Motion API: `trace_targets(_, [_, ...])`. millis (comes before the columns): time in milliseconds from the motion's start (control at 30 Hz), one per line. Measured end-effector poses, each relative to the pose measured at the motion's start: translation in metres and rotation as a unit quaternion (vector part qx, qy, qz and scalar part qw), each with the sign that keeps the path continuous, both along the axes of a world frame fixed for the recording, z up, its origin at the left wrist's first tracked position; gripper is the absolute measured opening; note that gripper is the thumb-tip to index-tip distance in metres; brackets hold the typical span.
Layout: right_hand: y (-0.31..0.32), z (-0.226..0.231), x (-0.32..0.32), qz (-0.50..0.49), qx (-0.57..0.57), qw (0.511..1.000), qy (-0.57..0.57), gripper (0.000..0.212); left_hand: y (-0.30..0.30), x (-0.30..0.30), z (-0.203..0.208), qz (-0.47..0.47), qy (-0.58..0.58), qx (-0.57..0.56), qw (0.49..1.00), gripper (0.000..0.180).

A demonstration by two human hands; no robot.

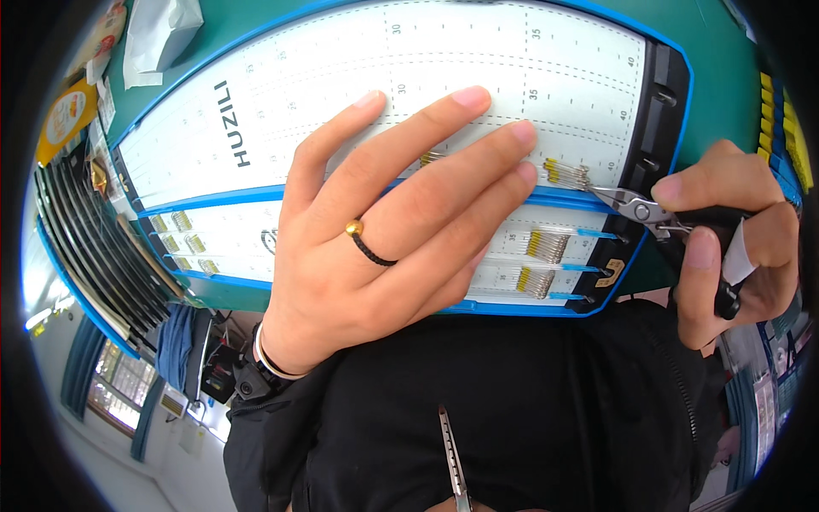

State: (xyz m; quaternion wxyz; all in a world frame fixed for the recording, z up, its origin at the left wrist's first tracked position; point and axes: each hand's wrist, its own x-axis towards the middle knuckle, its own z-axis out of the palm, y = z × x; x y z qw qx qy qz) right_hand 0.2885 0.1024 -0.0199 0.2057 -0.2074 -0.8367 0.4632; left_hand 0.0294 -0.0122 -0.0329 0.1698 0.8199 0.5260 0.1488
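Observation:
A long white ruled case [341, 64] with a blue rim lies open across the green surface. My left hand [384, 205] rests flat on it, fingers stretched out and a little apart, covering part of its middle. My right hand [751, 222] grips small silver pliers [636, 205] with dark handles. Their pointed tips reach a row of fine metal pieces with yellow ends, which look like fishing hooks [566, 174], by the blue middle edge. More such hooks [546, 247] lie in the nearer half, beside light blue strips. What lies under my left palm is hidden.
A black strip [653, 111] edges the case's right end. Yellow-ended pieces [179, 222] sit at its left. White paper [158, 38] and an orange-and-white packet [68, 124] lie at far left. A slim silver metal piece [452, 456] shows against black clothing below.

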Motion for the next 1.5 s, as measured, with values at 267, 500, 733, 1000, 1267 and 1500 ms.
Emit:
trace_targets(267, [-0.001,-0.006,0.004,-0.004,-0.016,1.0,0.021,0.018,0.0,0.001,0.0,0.007,-0.003,0.008,1.0,0.042])
trace_targets(500, [-0.007,-0.008,0.002,-0.05,-0.069,0.994,0.069,0.018,-0.001,0.001,0.001,0.015,-0.005,0.001,1.0,0.04])
trace_targets(733, [-0.002,-0.007,0.0,-0.018,-0.049,0.997,0.053,0.02,-0.001,0.002,0.0,0.024,-0.012,-0.006,1.0,0.04])
trace_targets(1000, [0.002,-0.011,0.005,-0.005,-0.037,0.996,0.076,0.02,-0.001,0.002,0.0,0.02,-0.007,-0.003,1.0,0.042])
trace_targets(1267, [0.002,-0.016,0.006,-0.009,-0.05,0.994,0.098,0.02,-0.002,0.002,-0.003,0.016,0.008,0.007,1.0,0.043])
trace_targets(1500, [0.005,-0.005,0.0,0.01,-0.041,0.999,0.034,0.019,-0.003,0.004,-0.001,0.014,0.029,0.001,0.999,0.045])
